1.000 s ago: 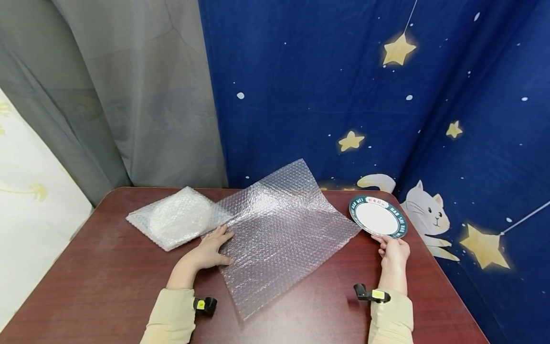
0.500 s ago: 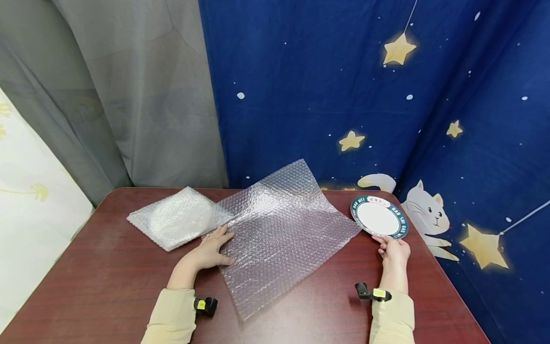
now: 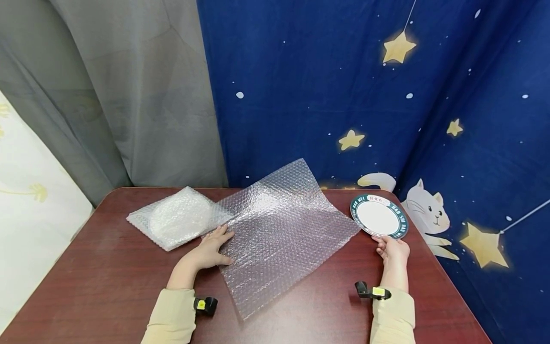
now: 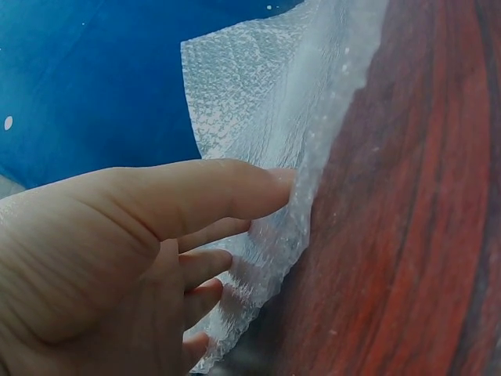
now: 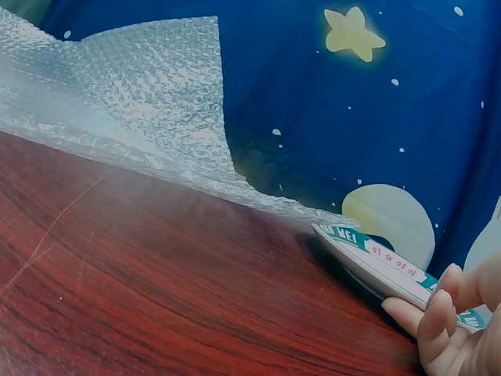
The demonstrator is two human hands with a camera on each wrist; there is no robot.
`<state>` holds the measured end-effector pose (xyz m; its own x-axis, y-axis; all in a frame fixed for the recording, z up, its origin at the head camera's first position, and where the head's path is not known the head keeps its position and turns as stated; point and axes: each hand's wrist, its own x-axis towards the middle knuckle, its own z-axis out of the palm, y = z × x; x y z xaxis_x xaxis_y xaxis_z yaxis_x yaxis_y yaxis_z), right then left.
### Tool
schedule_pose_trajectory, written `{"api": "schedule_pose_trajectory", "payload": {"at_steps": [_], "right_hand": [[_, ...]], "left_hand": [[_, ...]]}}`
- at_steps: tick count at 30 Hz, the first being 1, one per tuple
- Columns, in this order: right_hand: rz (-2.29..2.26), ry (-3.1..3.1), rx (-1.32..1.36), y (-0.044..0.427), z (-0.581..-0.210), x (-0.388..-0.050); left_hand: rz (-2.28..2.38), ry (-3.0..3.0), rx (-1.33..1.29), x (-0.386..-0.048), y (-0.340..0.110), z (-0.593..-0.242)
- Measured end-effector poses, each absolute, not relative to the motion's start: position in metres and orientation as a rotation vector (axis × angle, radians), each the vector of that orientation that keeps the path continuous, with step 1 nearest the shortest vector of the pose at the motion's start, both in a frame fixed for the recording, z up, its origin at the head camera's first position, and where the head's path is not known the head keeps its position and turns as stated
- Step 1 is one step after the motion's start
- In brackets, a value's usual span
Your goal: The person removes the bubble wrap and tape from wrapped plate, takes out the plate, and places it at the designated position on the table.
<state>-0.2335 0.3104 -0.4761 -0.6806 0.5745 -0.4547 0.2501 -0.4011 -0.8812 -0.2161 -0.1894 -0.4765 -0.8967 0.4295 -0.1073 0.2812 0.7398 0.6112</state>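
My left hand [image 3: 209,250] rests with spread fingers on the left edge of a large bubble wrap sheet [image 3: 285,234], which lies aslant across the middle of the table. In the left wrist view the thumb [image 4: 243,190] touches the sheet's edge. At the far right, my right hand [image 3: 394,252] grips the near rim of a round white plate [image 3: 378,219] with a green lettered border. The right wrist view has the plate [image 5: 383,262] slightly tilted, fingers at its underside and rim. The sheet's right corner reaches the plate's left edge.
A flat bubble-wrapped package [image 3: 178,220] with a round white shape inside lies at the back left, meeting the sheet's left corner. Under everything is a reddish-brown table [image 3: 107,291]. Grey and blue curtains [image 3: 301,95] hang just behind its back edge.
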Motion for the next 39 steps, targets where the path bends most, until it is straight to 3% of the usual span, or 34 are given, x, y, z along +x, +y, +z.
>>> {"api": "schedule_pose_trajectory", "payload": {"at_steps": [22, 39], "right_hand": [[2.006, -1.884, -1.234, 0.313, -0.472, -0.226], [1.879, -1.897, -1.131, 0.304, -0.466, -0.228]], "left_hand": [[0.838, 2.747, 0.522, -0.214, -0.185, -0.470], [0.931, 2.793, 0.546, -0.215, -0.187, -0.465]]}}
